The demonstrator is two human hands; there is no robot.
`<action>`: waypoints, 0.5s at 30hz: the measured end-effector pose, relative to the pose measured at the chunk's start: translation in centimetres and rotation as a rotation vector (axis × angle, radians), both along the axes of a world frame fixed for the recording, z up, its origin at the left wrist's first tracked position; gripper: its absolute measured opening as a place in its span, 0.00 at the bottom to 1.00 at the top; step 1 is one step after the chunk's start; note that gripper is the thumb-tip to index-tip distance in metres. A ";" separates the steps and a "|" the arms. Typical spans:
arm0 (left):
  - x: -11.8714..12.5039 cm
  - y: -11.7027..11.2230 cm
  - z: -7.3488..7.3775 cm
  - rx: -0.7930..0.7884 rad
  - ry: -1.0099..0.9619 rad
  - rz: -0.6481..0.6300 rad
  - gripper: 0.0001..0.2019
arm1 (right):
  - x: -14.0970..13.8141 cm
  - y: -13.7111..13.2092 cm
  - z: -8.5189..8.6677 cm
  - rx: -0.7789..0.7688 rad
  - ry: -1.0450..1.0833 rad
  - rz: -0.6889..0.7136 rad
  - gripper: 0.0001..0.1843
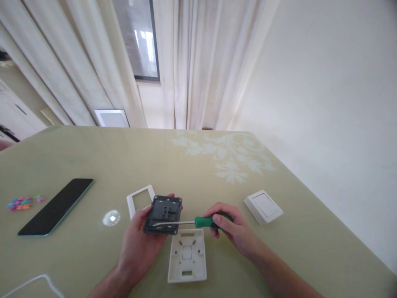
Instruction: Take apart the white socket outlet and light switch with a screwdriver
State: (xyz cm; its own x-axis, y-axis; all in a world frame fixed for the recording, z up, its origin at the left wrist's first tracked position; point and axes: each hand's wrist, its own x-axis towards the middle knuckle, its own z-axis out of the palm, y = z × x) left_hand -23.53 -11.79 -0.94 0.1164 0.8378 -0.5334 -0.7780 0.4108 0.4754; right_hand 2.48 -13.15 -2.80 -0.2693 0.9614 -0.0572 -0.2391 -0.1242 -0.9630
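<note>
In my left hand (141, 238) is a dark grey socket module (164, 211), gripped by its edges with its slotted face turned up. My right hand (228, 223) is closed round the green handle of a screwdriver (201, 222). Its metal shaft lies across the lower part of the module, the tip near the module's left side. Just below them on the table rests a white back box (187, 269), its hollow side up. Partly hidden behind the module and my left fingers is a white frame (132, 203).
To the right lies a white wall switch (265, 205). A dark tablet-like slab (57, 207) and several small colourful pieces (21, 203) are on the left of the table (139, 157). A white cable (40, 276) curves at the lower left. Curtains and a wall stand beyond.
</note>
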 end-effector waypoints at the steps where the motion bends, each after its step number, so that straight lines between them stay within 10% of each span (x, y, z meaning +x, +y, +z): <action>1: 0.1 0.1 0.1 -0.005 0.017 0.009 0.30 | 0.0 0.0 0.1 0.004 -0.018 0.014 0.18; 15: 0.1 0.1 -0.4 -0.016 0.015 0.079 0.28 | 0.2 0.1 0.2 0.018 -0.107 0.024 0.19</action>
State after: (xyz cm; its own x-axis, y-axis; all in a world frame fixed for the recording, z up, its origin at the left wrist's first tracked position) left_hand -23.45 -11.69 -1.36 0.0425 0.8355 -0.5478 -0.8011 0.3562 0.4811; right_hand 2.64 -13.02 -2.57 -0.2857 0.9558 -0.0693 -0.1323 -0.1109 -0.9850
